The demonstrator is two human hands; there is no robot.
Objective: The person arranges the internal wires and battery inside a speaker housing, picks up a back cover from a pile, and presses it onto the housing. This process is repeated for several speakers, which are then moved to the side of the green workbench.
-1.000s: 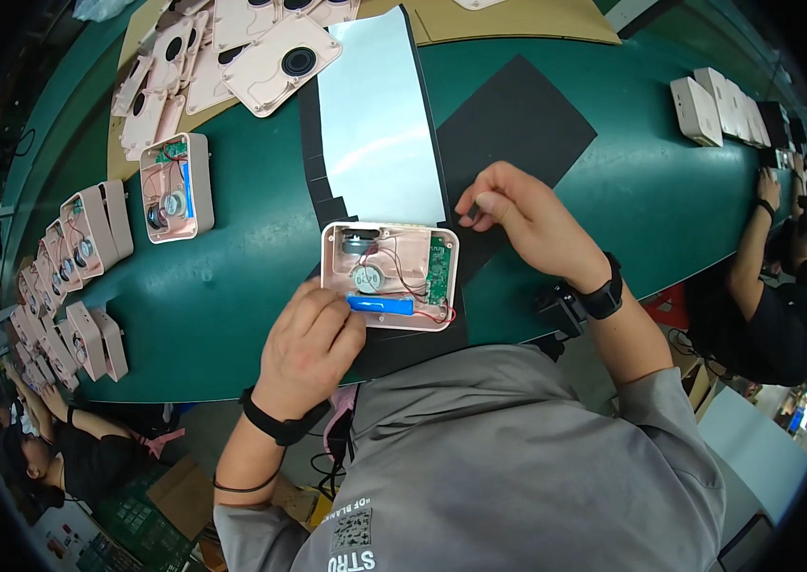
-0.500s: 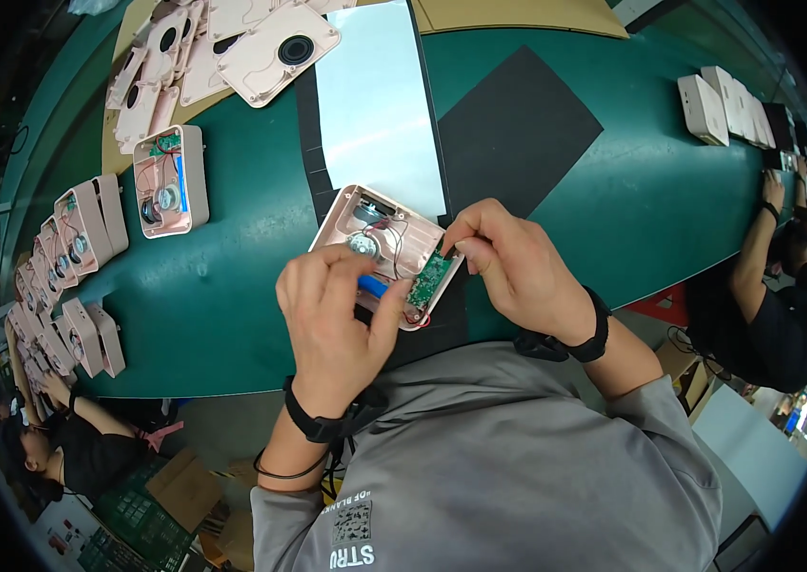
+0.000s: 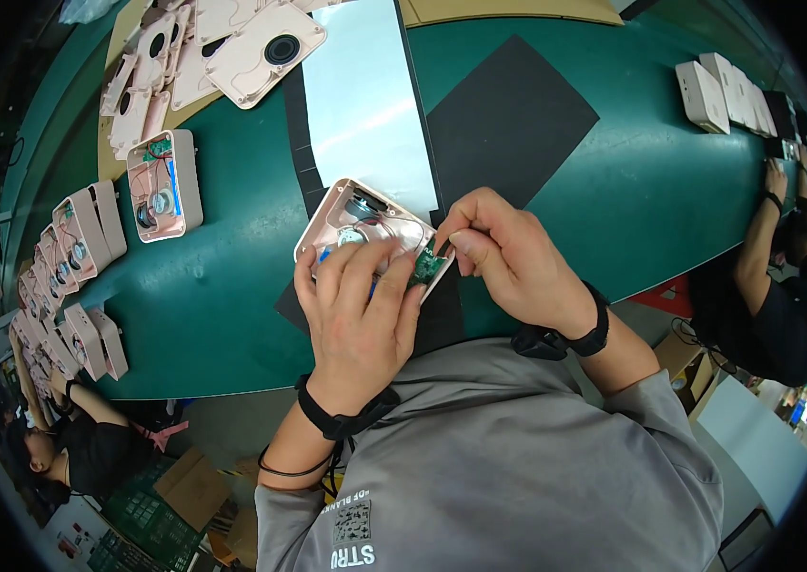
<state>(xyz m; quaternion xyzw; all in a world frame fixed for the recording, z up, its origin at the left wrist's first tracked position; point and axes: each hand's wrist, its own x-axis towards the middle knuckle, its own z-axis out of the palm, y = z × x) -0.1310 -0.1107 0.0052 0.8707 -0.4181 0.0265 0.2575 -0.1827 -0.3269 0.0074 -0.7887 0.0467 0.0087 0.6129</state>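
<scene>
A pale pink speaker housing [image 3: 327, 212] lies open and tilted in front of me, with a round metal driver [image 3: 351, 235], thin wires and a green circuit board [image 3: 425, 267] inside. My left hand [image 3: 356, 296] covers its near half, fingers spread and curled over the rim and into the interior, holding it. They hide much of the blue part [image 3: 324, 255]. At the board's far right corner, my right hand [image 3: 508, 253] pinches thumb and forefinger together. Something small and dark shows at those fingertips, too little to name.
Black sheets [image 3: 518, 119] and a pale blue-white sheet [image 3: 370, 105] lie beyond. Pink panels [image 3: 256, 71] are heaped far left. One open housing [image 3: 190, 181] stands left, near rows of others [image 3: 89, 224]. White boxes [image 3: 704, 100] and a co-worker's arm [image 3: 756, 253] are right.
My left hand has shifted right and farther over the housing, its fingers now covering more of the board and the blue part. My right hand keeps its pinch at the board's corner.
</scene>
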